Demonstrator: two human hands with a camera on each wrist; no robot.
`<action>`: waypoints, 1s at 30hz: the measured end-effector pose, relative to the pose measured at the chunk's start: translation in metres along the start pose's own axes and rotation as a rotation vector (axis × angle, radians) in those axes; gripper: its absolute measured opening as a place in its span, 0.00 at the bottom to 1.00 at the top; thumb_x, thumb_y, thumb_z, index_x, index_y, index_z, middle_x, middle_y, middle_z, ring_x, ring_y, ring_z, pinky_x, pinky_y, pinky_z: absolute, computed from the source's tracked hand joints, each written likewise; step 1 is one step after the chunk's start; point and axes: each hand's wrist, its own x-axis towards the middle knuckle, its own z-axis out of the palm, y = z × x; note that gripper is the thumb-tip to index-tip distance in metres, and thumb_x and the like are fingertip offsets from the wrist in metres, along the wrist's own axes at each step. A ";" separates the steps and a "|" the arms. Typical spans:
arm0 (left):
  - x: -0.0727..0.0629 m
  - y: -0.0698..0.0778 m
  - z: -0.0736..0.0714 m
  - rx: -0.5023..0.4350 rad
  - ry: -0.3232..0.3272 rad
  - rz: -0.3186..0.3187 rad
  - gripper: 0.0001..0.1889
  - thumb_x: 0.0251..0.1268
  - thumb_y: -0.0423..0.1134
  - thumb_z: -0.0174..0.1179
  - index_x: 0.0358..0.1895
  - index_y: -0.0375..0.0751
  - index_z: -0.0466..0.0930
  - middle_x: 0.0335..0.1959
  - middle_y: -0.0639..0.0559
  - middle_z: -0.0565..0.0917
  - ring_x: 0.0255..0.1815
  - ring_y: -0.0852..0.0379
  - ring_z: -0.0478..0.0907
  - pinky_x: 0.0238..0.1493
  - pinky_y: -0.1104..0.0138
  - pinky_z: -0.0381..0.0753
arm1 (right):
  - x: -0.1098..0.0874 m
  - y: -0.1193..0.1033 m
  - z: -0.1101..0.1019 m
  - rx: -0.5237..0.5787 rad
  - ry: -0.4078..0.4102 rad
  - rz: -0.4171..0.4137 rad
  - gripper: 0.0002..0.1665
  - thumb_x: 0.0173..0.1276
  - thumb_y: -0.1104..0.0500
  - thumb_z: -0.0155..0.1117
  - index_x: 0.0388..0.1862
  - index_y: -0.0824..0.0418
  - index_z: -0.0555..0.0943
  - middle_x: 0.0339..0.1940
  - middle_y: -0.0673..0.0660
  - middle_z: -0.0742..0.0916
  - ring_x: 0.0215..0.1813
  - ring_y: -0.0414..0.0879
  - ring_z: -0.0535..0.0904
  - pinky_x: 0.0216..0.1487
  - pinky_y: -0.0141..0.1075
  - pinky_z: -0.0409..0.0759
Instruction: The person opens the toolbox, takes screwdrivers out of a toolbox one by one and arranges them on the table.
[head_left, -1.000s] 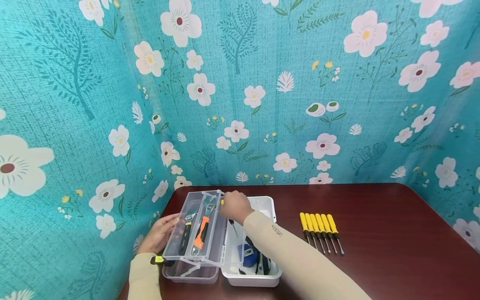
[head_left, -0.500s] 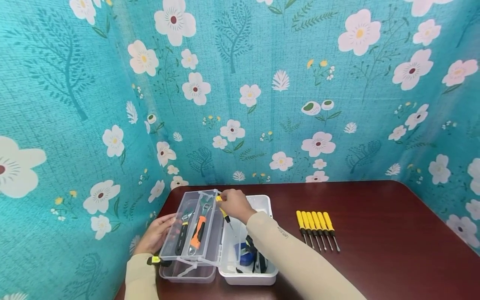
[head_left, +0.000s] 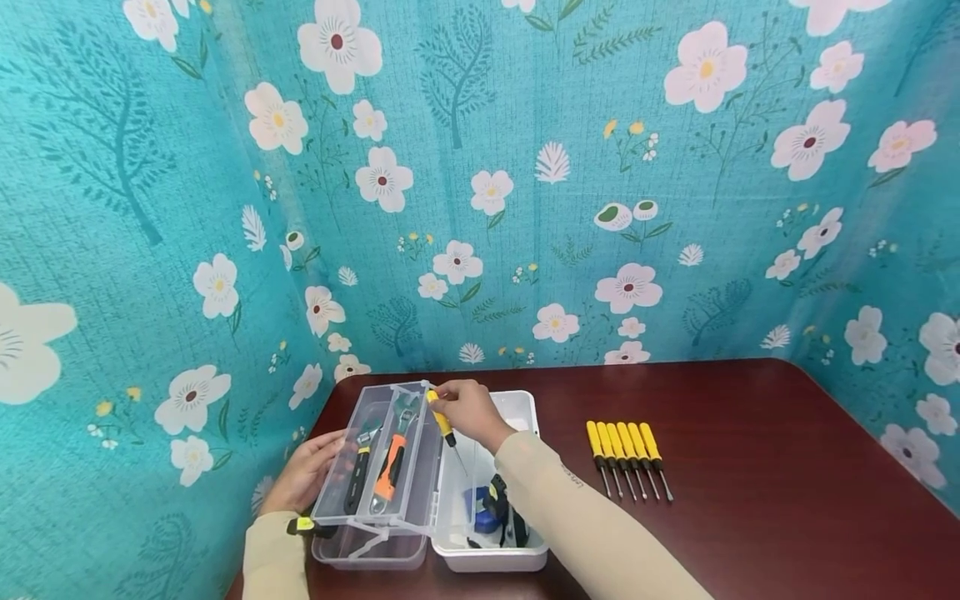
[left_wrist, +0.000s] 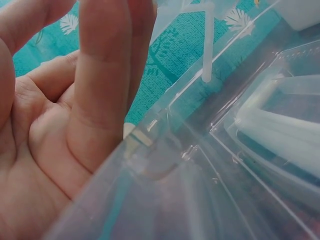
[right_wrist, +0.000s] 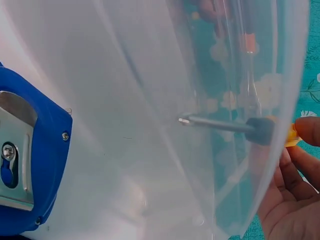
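Note:
My right hand (head_left: 468, 410) pinches the upper end of a yellow-and-black screwdriver (head_left: 442, 421) beside the right edge of a clear tray (head_left: 337, 507). The screwdriver points down over the white toolbox base (head_left: 491, 562); in the right wrist view its metal shaft (right_wrist: 215, 125) shows through clear plastic. My left hand (head_left: 309, 468) rests its fingers against the tray's left side, and the left wrist view shows long fingers (left_wrist: 100, 75) beside the plastic wall. Inside the tray lie a black-handled adjustable wrench (head_left: 357, 479) and an orange-and-black one (head_left: 390, 467).
A blue tape measure (head_left: 483, 512) and black tools lie in the base. Under the upper tray sits a lower clear section (head_left: 382, 554), joined by folding arms. Several yellow screwdrivers (head_left: 624, 437) lie in a row on the dark red table (head_left: 735, 433). Flowered cloth hangs behind.
My right hand has shifted, and more of the screwdriver's yellow handle shows at the tray's edge. The left hand stays at the tray. The head view has turned slightly right.

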 end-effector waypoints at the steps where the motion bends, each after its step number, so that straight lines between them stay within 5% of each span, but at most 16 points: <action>1: 0.000 0.000 -0.001 0.004 -0.005 0.004 0.26 0.72 0.43 0.57 0.67 0.32 0.69 0.44 0.48 0.83 0.37 0.51 0.82 0.40 0.62 0.82 | -0.001 0.000 -0.001 0.013 0.001 -0.003 0.15 0.69 0.55 0.65 0.51 0.60 0.84 0.38 0.52 0.84 0.36 0.43 0.82 0.35 0.37 0.82; 30: -0.002 0.002 -0.002 -0.019 -0.031 -0.014 0.24 0.73 0.42 0.56 0.66 0.33 0.70 0.44 0.47 0.83 0.37 0.51 0.82 0.39 0.62 0.82 | -0.006 0.004 -0.015 0.278 -0.036 0.033 0.17 0.70 0.56 0.63 0.54 0.63 0.80 0.44 0.55 0.84 0.43 0.48 0.83 0.40 0.40 0.83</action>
